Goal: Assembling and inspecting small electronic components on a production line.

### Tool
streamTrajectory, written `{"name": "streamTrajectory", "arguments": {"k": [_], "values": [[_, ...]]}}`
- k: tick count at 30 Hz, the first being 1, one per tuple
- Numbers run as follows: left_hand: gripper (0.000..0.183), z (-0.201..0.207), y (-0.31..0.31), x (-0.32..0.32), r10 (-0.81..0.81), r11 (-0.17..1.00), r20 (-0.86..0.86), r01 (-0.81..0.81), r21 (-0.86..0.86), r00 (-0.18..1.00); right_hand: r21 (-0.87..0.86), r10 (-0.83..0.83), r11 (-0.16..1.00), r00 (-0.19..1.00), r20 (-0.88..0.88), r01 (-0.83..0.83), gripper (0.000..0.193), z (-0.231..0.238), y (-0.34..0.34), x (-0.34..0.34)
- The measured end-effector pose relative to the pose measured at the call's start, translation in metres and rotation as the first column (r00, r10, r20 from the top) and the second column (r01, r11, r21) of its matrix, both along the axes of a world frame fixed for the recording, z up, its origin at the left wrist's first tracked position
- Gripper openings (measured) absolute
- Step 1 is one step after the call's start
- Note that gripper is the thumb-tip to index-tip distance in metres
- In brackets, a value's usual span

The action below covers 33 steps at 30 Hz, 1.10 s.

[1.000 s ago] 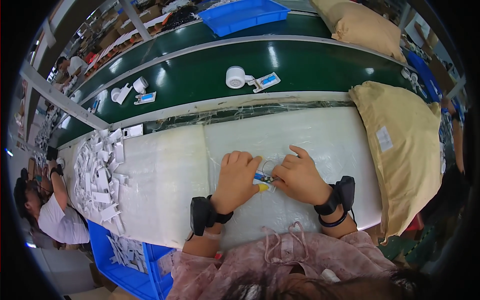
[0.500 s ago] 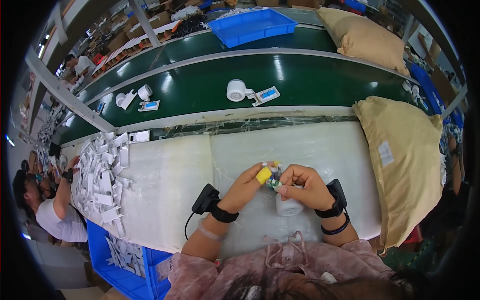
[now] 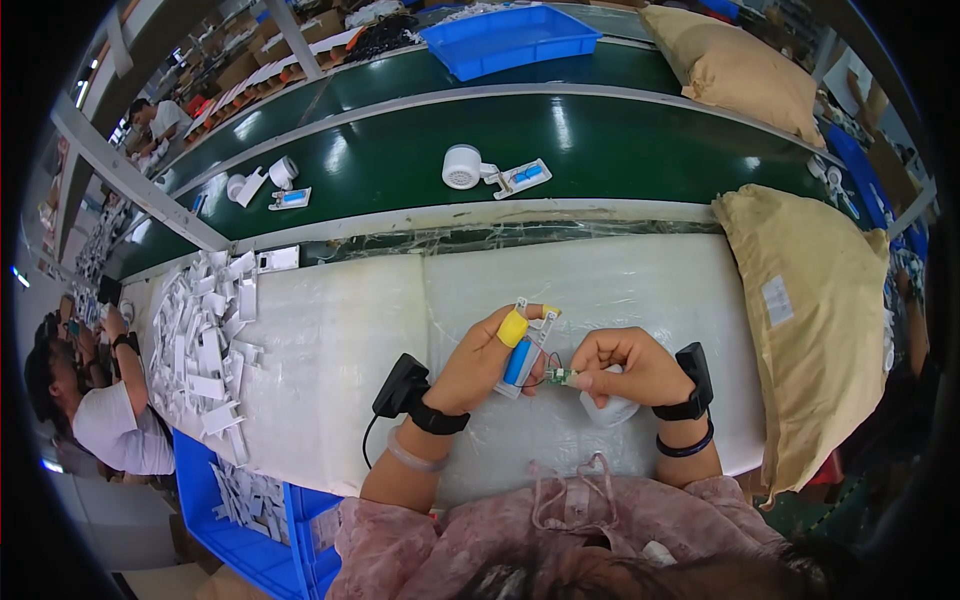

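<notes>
My left hand [image 3: 474, 358], with yellow wraps on its thumb and a fingertip, is closed on a narrow white plastic housing [image 3: 541, 335]. A blue cylindrical battery [image 3: 518, 361] lies in that housing. My right hand [image 3: 634, 366] pinches a small green circuit board [image 3: 557, 376] just to the right of the housing. Thin red and dark wires run between the board and the housing. Beneath my right hand is a white rounded part [image 3: 608, 411], partly covered by the fingers; whether it is joined to the board I cannot tell.
Loose white plastic pieces [image 3: 205, 340] are heaped on the table's left. A large tan sack [image 3: 805, 330] stands at the right. Beyond the table, a green conveyor [image 3: 390, 165] carries white round-headed units [image 3: 462, 167] with opened handles. A blue bin [image 3: 190, 490] sits below left, near a co-worker [image 3: 110, 420].
My hands have moved slightly apart. The left hand has tilted the housing so its battery shows, and the right hand holds the circuit board away from it.
</notes>
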State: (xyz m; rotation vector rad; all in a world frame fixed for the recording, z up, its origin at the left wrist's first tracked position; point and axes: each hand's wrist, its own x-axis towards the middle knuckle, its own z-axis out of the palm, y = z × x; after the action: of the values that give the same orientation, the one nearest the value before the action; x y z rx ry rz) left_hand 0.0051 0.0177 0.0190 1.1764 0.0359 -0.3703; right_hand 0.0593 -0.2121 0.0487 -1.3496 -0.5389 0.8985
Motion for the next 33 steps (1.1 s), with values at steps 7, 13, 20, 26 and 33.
{"name": "streamTrajectory", "arguments": {"k": [7, 13, 20, 26, 33], "values": [[0.038, -0.001, 0.000, 0.000, -0.049, 0.981, 0.042, 0.040, 0.191, 0.998, -0.224, -0.008, 0.881, 0.485, 0.875, 0.417, 0.014, -0.011, 0.005, -0.010], [0.035, -0.015, -0.010, 0.000, 0.143, 0.990, 0.029, -0.142, -0.022, 0.989, -0.139, -0.124, 0.802, 0.389, 0.913, 0.581, 0.025, -0.014, 0.022, -0.014], [0.031, -0.023, -0.021, 0.000, 0.269, 0.959, -0.046, -0.272, -0.083, 0.962, 0.120, -0.265, 0.783, 0.152, 0.952, 0.610, 0.051, -0.011, 0.042, -0.033], [0.040, -0.017, -0.032, -0.007, 0.281, 0.942, 0.158, -0.304, 0.146, 0.947, -0.039, -0.130, 0.833, 0.264, 0.956, 0.552, 0.042, -0.024, 0.043, -0.037], [0.042, -0.018, -0.044, -0.013, 0.161, 0.920, 0.339, -0.265, 0.287, 0.927, -0.069, -0.180, 0.785, 0.334, 0.925, 0.616, 0.046, -0.033, 0.044, -0.038]]}}
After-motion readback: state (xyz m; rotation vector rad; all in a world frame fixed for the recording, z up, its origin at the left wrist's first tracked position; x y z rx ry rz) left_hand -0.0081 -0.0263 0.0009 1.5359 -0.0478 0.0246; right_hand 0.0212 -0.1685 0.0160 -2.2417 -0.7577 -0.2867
